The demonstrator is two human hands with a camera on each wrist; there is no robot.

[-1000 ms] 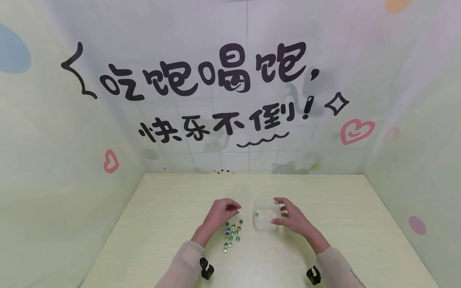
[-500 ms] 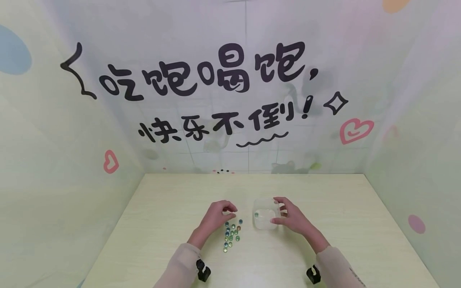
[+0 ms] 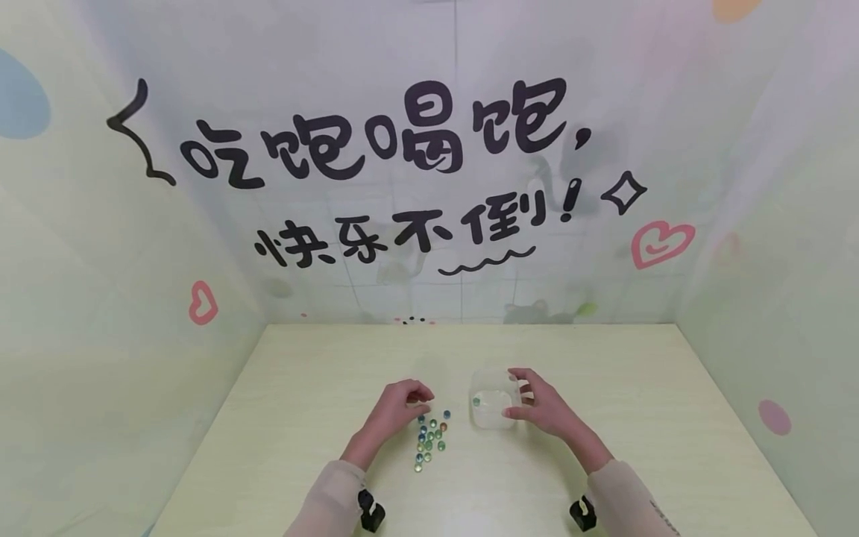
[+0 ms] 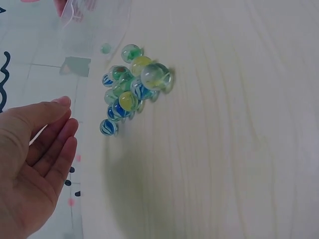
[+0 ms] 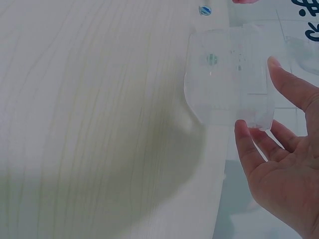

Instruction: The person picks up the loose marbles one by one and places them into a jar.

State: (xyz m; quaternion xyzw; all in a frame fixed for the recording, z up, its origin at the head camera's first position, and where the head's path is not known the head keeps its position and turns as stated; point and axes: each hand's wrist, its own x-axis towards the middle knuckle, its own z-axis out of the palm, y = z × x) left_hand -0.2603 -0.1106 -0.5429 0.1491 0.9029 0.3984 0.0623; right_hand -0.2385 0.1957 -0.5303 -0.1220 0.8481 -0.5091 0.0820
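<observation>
A clear plastic container (image 3: 495, 410) stands on the table with one green marble (image 3: 476, 401) inside. My right hand (image 3: 545, 404) holds it at its right side, the thumb (image 5: 291, 82) along one wall and the fingertips (image 5: 240, 128) against another. To the left lies a loose cluster of glass marbles (image 4: 124, 87), green, blue-striped and yellow, with an orange one (image 3: 444, 427) at its right. Just behind and left of them my left hand (image 3: 396, 410) hovers with loosely bent fingers and nothing between thumb and fingertips.
The pale wood-grain table (image 3: 322, 373) ends at a printed back wall (image 3: 429, 291) with black lettering. Side walls (image 3: 758, 335) flank it on both sides. A black clip-like piece (image 3: 370, 512) sits at the left wrist and a similar one (image 3: 582, 514) at the right.
My left hand has drawn back left and slightly toward me, away from the container. The right hand and the container stay in place; the marbles lie as before.
</observation>
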